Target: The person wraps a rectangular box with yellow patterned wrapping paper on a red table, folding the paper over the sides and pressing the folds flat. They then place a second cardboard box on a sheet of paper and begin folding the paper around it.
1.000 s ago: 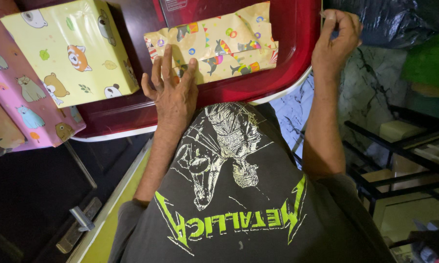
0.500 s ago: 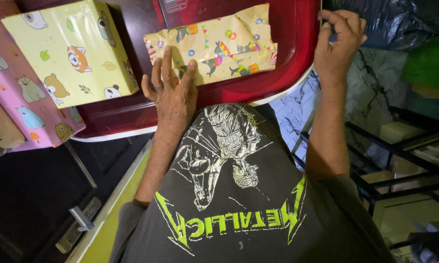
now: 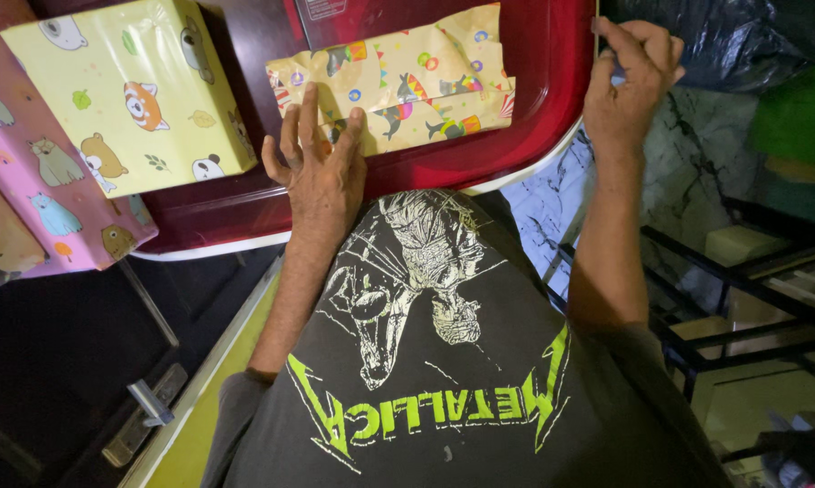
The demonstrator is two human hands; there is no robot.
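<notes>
- Barely shifted since the earlier frame, the left hand (image 3: 322,172) is pressed open-fingered on the tan wrapped parcel (image 3: 398,77).
- At the red tray (image 3: 552,90) edge, the right hand (image 3: 626,86) is pinched on something too small to tell.

Creased matt paper wraps the parcel (image 3: 398,86) (glossy red table (image 3: 552,81), perhaps plastic).

Dark red tray-like tabletop (image 3: 480,163) (white-edged) under tan parcel (image 3: 407,86), yellow box (image 3: 127,90), pink parcel (image 3: 55,199).

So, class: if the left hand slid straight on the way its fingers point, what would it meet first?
The left hand already has fingertips on the half-wrapped tan parcel, so it would push further onto that; beyond lies the red tray.
</notes>
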